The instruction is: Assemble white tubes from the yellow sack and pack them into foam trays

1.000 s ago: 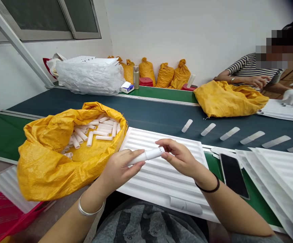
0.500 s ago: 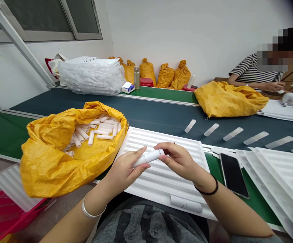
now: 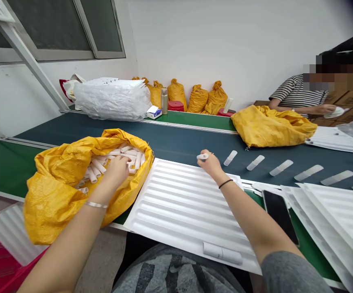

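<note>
My left hand point(image 3: 119, 166) reaches into an open yellow woven sack point(image 3: 60, 183), its fingers stretched out over loose white plastic tubes point(image 3: 97, 165). Part of those fingers is hidden behind the back of the hand. Over the near edge of the dark conveyor belt point(image 3: 176, 140), my right hand point(image 3: 211, 165) is closed around a white tube point(image 3: 202, 156). To its right, a row of similar tubes with frosted ends point(image 3: 230, 158) lies on the belt. A ridged white tray point(image 3: 179, 203) sits in front of me, with one printed white tube point(image 3: 222, 253) along its near edge.
A phone point(image 3: 280, 215) and stacked white trays point(image 3: 332, 219) lie to the right. Across the belt are a second yellow sack point(image 3: 271, 126), a plastic-wrapped bundle point(image 3: 112, 99) and a bottle point(image 3: 164, 101). A co-worker in a striped shirt point(image 3: 298, 91) sits at far right.
My hands have parted from the tube they both held above the tray. The left hand moved left into the sack; the right carried a tube forward to the belt.
</note>
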A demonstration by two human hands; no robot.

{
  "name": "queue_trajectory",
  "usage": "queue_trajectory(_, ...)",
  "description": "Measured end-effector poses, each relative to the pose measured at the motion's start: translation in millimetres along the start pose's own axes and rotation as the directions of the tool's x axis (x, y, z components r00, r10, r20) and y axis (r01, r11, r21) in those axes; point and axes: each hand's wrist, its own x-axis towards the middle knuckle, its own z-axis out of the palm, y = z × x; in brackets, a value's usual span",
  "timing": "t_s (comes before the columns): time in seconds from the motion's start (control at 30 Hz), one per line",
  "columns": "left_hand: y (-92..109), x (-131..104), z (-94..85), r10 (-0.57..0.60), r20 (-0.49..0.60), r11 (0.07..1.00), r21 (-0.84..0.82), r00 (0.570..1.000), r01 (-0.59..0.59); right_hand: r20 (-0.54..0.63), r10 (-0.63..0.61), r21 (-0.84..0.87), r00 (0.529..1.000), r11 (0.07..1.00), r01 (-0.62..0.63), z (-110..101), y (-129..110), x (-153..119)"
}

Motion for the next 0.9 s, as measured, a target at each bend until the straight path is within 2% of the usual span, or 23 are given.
queue_trajectory(0.07, -22.6, 14.7, 6.7, -0.046, 0.072, 0.999, 0.027, 0.996, 0.044, 0.02, 0.133, -0.006, 0.991, 0.991, -0.133, -2.0, 20.2, 18.0)
queue_trajectory(0.13, -35.8, 19.5, 15.5, -0.077, 0.146, 0.997, 0.036, 0.986, 0.072, 0.058, 0.209, -0.009, 0.976, 0.978, -0.209, -5.7, 32.2, 27.3)
queue_trajectory(0.2, -41.0, 17.9, 21.1, -0.107, 0.177, 0.994, 0.037, 0.978, 0.102, 0.08, 0.255, -0.018, 0.964, 0.967, -0.255, -11.3, 34.2, 26.3)
queue_trajectory(0.27, -39.9, 12.7, 19.4, -0.122, 0.146, 0.992, 0.03, 0.982, 0.119, 0.079, 0.276, -0.033, 0.958, 0.961, -0.274, -17.7, 28.0, 10.5)
queue_trajectory(0.33, -31.9, 4.1, 10.4, -0.118, 0.068, 0.993, 0.02, 0.991, 0.116, 0.099, 0.232, -0.028, 0.968, 0.973, -0.23, -21.1, 17.7, -23.5)
queue_trajectory(0.4, -16.1, -8.7, -1.9, -0.069, -0.047, 0.996, -0.051, 0.996, 0.067, 0.217, 0.077, 0.036, 0.973, 0.996, -0.087, -18.4, 8.5, -73.6)
queue_trajectory(0.43, -5.5, -16.3, -7.6, -0.033, -0.107, 0.993, -0.12, 0.994, 0.02, 0.363, -0.107, 0.143, 0.926, 0.988, 0.058, -14.5, 5.5, -101.7)
queue_trajectory(0.47, 6.6, -24.2, -12.1, 0.009, -0.175, 0.972, -0.229, 0.985, -0.049, 0.47, -0.248, 0.23, 0.847, 0.961, 0.153, -9.4, 3.8, -129.3)
queue_trajectory(0.5, 19.5, -32.0, -15.1, 0.041, -0.228, 0.933, -0.339, 0.973, -0.118, 0.532, -0.315, 0.259, 0.786, 0.944, 0.204, -3.7, 3.4, -154.8)
queue_trajectory(0.53, 32.5, -39.3, -16.2, 0.06, -0.26, 0.885, -0.434, 0.964, -0.172, 0.548, -0.323, 0.244, 0.772, 0.944, 0.222, 1.9, 3.7, -176.5)
queue_trajectory(0.6, 57.1, -51.2, -13.3, 0.059, -0.269, 0.765, -0.607, 0.961, -0.217, 0.557, -0.289, 0.185, 0.778, 0.957, 0.223, 9.8, 5.5, -205.0)
queue_trajectory(0.67, 78.5, -59.1, -5.3, 0.008, -0.208, 0.573, -0.801, 0.978, -0.175, 0.529, -0.256, 0.177, 0.809, 0.966, 0.19, 10.1, 6.3, -212.8)
queue_trajectory(0.7, 88.3, -62.1, -0.5, -0.025, -0.15, 0.422, -0.898, 0.988, -0.126, 0.503, -0.251, 0.212, 0.827, 0.964, 0.163, 7.3, 5.8, -210.3)
queue_trajectory(0.77, 106.6, -67.3, 8.3, -0.063, 0.025, 0.049, -0.998, 0.998, 0.028, 0.41, -0.247, 0.35, 0.878, 0.932, 0.099, -2.2, 2.8, -196.8)
queue_trajectory(0.8, 115.3, -69.7, 11.8, -0.053, 0.116, -0.124, -0.986, 0.992, 0.109, 0.35, -0.248, 0.45, 0.903, 0.89, 0.07, -7.6, 0.5, -187.6)
queue_trajectory(0.83, 123.5, -72.2, 14.5, -0.027, 0.192, -0.258, -0.95, 0.981, 0.179, 0.286, -0.249, 0.56, 0.926, 0.827, 0.049, -12.6, -2.2, -178.0)
queue_trajectory(0.87, 130.8, -74.5, 16.6, 0.005, 0.247, -0.346, -0.909, 0.969, 0.233, 0.223, -0.251, 0.667, 0.942, 0.744, 0.04, -16.8, -4.9, -168.4)
queue_trajectory(0.9, 137.1, -76.5, 18.3, 0.032, 0.278, -0.392, -0.88, 0.96, 0.268, 0.163, -0.255, 0.757, 0.953, 0.652, 0.045, -20.2, -7.5, -159.5)
